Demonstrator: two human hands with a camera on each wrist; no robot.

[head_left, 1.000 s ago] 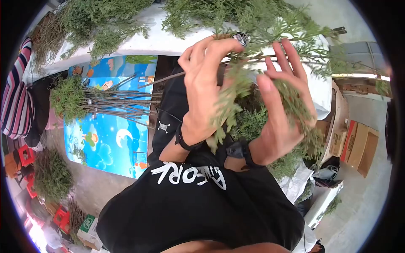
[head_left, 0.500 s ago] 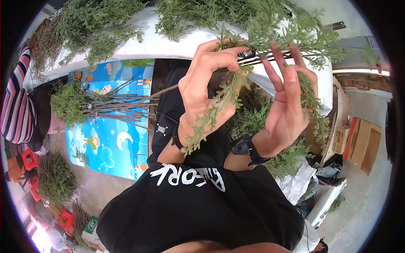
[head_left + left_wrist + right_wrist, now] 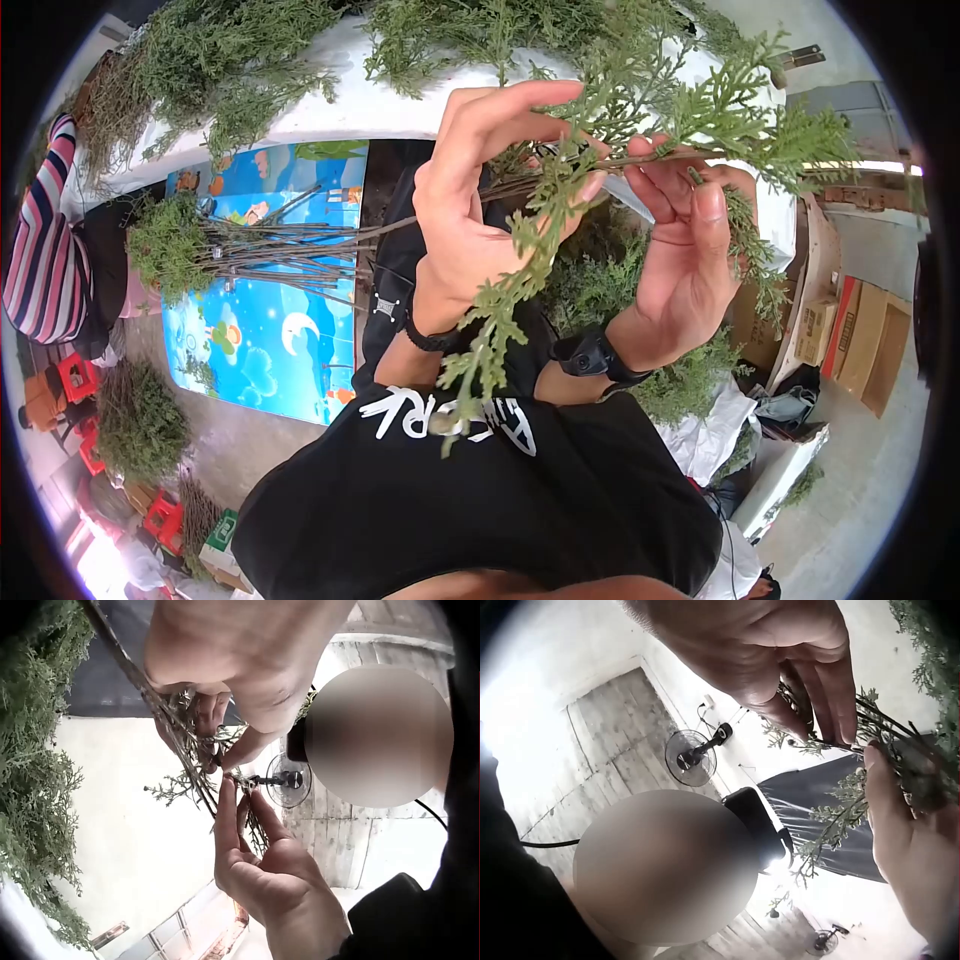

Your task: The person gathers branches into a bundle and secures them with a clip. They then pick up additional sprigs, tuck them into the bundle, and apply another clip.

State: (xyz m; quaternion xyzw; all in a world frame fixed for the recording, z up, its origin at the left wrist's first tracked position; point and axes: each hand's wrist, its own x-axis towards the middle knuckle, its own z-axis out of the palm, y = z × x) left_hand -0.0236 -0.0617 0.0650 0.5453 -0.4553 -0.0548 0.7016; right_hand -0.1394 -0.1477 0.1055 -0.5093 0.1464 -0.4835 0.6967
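Observation:
My left hand (image 3: pixel 465 205) grips several thin brown evergreen stems (image 3: pixel 395 228) in the head view, their bare ends pointing left. A leafy evergreen sprig (image 3: pixel 495 320) hangs below it, over the shirt. To the right, my right hand (image 3: pixel 690 255) pinches a thin evergreen twig near the stems' leafy part, and green foliage (image 3: pixel 755 245) shows behind its thumb. In the left wrist view, the fingertips of both hands come close together around the twigs (image 3: pixel 196 780). The right wrist view shows the right thumb and fingers meeting at a thin twig (image 3: pixel 829 742).
Cut evergreen branches (image 3: pixel 240 60) lie along the white-covered table (image 3: pixel 400 95) ahead. On the left, a bundle of stems (image 3: pixel 290 245) rests on a blue cartoon-printed board (image 3: pixel 260 365). Cardboard boxes (image 3: pixel 865 340) stand on the right. A person in a striped sleeve (image 3: pixel 45 240) is at far left.
The right fingers, spread apart earlier, have curled in to pinch. My left index finger has lifted and straightened, and the leafy sprig hangs lower over the shirt.

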